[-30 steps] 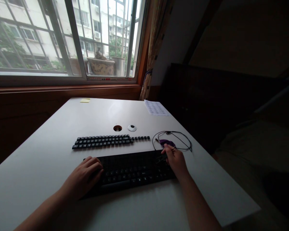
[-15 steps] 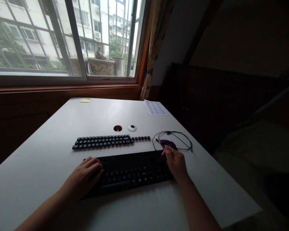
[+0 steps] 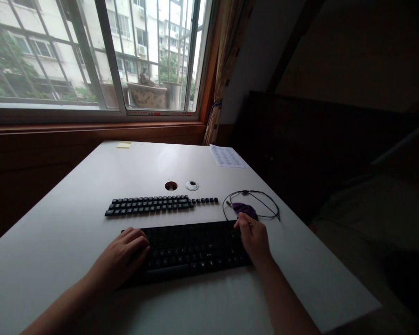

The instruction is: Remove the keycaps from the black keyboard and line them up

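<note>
A black keyboard (image 3: 195, 251) lies on the white table in front of me, its upper rows bare-looking and dark. My left hand (image 3: 127, 251) is closed round the keyboard's left end. Over the keyboard's upper right part, my right hand (image 3: 253, 235) has its fingers pinched together; whatever is in them is hidden. Just beyond that hand lies a crumpled purple cloth (image 3: 244, 210). Loose black keycaps (image 3: 150, 204) stand in rows behind the keyboard, with a thin single line of small keycaps (image 3: 205, 201) to their right.
A black cable (image 3: 277, 211) lies looped at the right. Farther back are a round hole (image 3: 171, 186) in the table (image 3: 73, 204), a white ring-shaped cover (image 3: 192, 185), a printed sheet (image 3: 227, 157) and a yellow sticky note (image 3: 124, 145). Beyond stands a barred window (image 3: 122, 60).
My right hand has shifted very slightly over the keyboard's upper right part, its fingers still pinched. My left hand stays in place on the left end.
</note>
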Available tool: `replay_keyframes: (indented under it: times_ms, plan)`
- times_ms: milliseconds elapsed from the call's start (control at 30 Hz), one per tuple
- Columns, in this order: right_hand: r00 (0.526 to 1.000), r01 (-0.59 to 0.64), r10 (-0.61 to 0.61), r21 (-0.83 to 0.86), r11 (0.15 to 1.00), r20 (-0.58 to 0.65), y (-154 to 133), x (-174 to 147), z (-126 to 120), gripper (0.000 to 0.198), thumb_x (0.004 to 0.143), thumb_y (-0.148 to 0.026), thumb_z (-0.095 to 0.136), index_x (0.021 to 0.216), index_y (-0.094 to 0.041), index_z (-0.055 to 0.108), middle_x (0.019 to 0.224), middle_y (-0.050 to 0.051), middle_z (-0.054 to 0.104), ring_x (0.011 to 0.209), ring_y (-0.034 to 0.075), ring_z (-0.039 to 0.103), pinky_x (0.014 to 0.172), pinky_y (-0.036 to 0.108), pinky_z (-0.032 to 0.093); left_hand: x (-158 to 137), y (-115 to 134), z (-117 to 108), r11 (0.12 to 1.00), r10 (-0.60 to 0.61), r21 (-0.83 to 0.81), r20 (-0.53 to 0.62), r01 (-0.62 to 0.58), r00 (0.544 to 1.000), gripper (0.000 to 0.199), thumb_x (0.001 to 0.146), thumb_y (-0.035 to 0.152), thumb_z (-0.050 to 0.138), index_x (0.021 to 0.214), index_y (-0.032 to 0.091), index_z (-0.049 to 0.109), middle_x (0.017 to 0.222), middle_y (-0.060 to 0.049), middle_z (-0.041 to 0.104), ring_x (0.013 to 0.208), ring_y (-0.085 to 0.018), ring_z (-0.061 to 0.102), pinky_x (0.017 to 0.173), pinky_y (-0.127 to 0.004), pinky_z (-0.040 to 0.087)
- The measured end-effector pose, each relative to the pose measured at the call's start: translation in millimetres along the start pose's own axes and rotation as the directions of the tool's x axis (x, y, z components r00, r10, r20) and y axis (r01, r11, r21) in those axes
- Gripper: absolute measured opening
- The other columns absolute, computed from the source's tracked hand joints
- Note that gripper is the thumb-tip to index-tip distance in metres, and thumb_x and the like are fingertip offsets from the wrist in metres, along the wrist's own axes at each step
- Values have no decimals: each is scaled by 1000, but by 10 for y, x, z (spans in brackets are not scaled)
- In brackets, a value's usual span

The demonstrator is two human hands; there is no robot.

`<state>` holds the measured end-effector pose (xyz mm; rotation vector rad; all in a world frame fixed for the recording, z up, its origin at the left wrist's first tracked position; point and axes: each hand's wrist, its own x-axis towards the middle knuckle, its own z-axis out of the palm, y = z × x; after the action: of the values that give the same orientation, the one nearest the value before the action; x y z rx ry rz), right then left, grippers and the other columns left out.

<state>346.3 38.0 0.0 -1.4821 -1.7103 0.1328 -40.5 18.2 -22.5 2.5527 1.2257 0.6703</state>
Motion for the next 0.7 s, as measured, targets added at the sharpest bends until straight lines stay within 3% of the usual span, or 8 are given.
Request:
replay_keyframes:
  times_ms: [133, 233, 300, 467, 600, 700]
  plan:
    - [973, -215, 220, 75, 974, -68, 59, 32, 55, 53, 97, -52, 37, 61, -20, 58, 50, -1, 53, 48, 15, 51, 51, 26, 36, -2, -8, 10, 1000, 3, 1, -10, -3, 1000, 15, 97, 22, 46, 90, 20, 59, 94, -6, 61, 88, -20, 55, 79, -34, 47]
    - [899, -424, 437, 173, 889, -42, 120, 53, 81, 56, 94, -61, 38, 63, -20, 58, 44, -2, 47, 40, 15, 47, 44, 26, 34, -3, -18, 19, 1000, 8, 5, -11, -8, 1000, 16, 97, 23, 46, 90, 20, 59, 94, -6, 61, 88, -20, 55, 78, -34, 47]
    - [863, -491, 505, 198, 848, -25, 144, 60, 86, 57, 92, -64, 39, 64, -20, 59, 42, -3, 46, 38, 15, 46, 42, 26, 33, -3, -22, 21, 1000, 7, 8, -7, -7, 1000, 16, 97, 23, 46, 90, 20, 59, 94, -6, 61, 88, -20, 55, 78, -34, 47]
    - [900, -405, 427, 189, 894, -92, 116, 47, 64, 55, 92, -62, 41, 62, -19, 59, 47, -2, 51, 43, 15, 48, 46, 26, 35, -4, -23, 14, 1000, 13, 11, 1, -13, 1000, 16, 97, 23, 45, 90, 20, 59, 95, -7, 61, 88, -20, 55, 78, -34, 48]
    - [866, -413, 467, 270, 870, -179, 71, 29, -4, 51, 94, -58, 42, 64, -19, 57, 50, -2, 49, 45, 15, 47, 46, 26, 35, 4, -18, 7, 1000, 12, 14, 11, -12, 1000, 16, 98, 23, 45, 91, 20, 59, 95, -7, 61, 89, -20, 55, 79, -35, 47]
    - [890, -256, 326, 243, 936, -318, 50, 35, -100, 44, 96, -48, 44, 62, -20, 52, 58, -1, 50, 57, 16, 51, 56, 28, 40, 9, -13, 4, 1000, 8, 18, 9, -8, 1000, 16, 98, 23, 45, 91, 20, 59, 95, -7, 61, 89, -20, 55, 80, -35, 47]
